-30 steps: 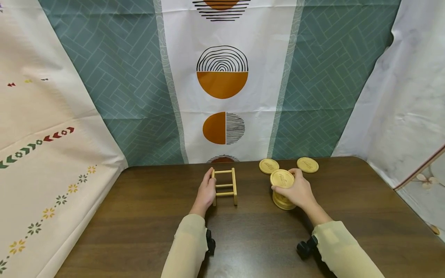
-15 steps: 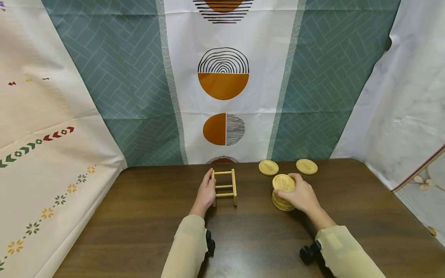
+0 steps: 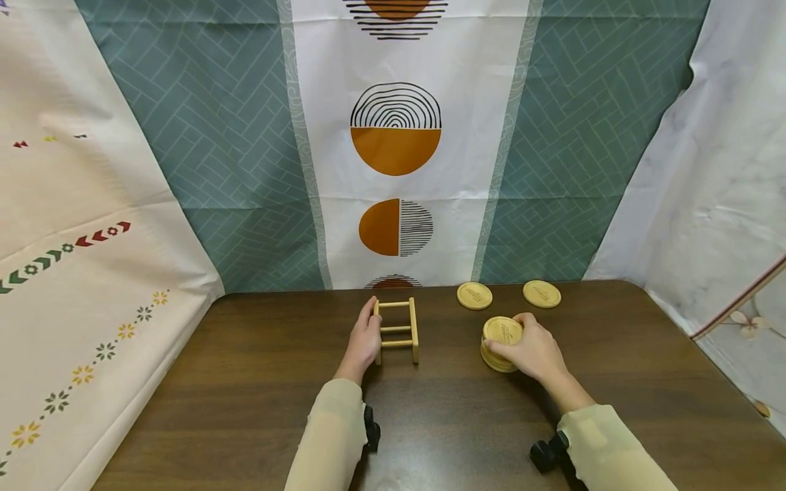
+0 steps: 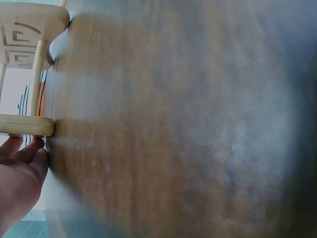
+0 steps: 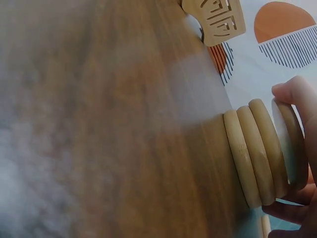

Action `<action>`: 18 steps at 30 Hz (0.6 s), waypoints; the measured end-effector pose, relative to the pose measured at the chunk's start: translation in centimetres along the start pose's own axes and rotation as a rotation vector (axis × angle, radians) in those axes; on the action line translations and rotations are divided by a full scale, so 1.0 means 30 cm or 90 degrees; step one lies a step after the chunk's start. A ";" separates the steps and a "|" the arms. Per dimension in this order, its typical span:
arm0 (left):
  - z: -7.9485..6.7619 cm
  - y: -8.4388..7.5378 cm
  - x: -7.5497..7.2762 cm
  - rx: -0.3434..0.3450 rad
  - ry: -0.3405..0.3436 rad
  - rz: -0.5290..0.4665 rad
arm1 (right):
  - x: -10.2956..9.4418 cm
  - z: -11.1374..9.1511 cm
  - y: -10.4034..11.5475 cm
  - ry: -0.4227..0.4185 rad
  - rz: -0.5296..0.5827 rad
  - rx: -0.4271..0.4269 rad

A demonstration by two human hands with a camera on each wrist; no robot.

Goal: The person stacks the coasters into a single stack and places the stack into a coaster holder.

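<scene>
A small wooden coaster rack [image 3: 413, 334], two carved side panels joined by rods, stands left of the table's middle. My left hand [image 3: 364, 341] holds its left panel; the left wrist view has the fingertips against that panel [image 4: 27, 125]. To the right, my right hand [image 3: 534, 351] grips a round wooden coaster [image 3: 502, 330] by its edges, thumb on the near side. Below it lies a stack of coasters [image 3: 496, 365]. In the right wrist view a gap shows between the held coaster [image 5: 299, 148] and the stack [image 5: 260, 153], and the rack's carved panel [image 5: 220, 22] appears beyond.
Two loose coasters lie flat at the table's back edge, one coaster [image 3: 475, 296] behind the stack, another coaster [image 3: 542, 294] farther right. A patterned cloth [image 3: 396, 232] hangs directly behind the brown wooden table [image 3: 245, 402]. Pale fabric [image 3: 706, 225] borders the right side.
My right hand has lowered the coaster onto or close over the stack, toward me and slightly right. My left hand and the rack stay as they were.
</scene>
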State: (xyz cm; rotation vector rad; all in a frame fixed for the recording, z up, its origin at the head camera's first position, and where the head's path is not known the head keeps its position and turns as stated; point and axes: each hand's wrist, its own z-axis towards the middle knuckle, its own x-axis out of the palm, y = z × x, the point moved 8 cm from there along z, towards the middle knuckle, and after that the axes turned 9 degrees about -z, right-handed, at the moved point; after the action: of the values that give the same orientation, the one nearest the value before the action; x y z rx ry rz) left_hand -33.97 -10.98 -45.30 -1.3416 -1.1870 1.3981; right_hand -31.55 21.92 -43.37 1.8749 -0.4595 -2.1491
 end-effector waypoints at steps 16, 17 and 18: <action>-0.006 -0.009 0.002 0.003 0.005 -0.014 | 0.010 -0.008 0.014 0.034 -0.015 -0.033; -0.006 -0.008 0.002 0.001 0.006 -0.014 | 0.011 -0.008 0.015 0.036 -0.014 -0.039; -0.006 -0.008 0.002 0.001 0.007 -0.014 | 0.012 -0.007 0.016 0.038 -0.013 -0.044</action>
State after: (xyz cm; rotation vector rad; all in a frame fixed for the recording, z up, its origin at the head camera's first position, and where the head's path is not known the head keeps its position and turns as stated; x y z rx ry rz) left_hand -33.79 -10.86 -45.08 -1.3300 -1.1907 1.3739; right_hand -31.39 21.33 -43.53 1.9080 -0.3502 -2.0871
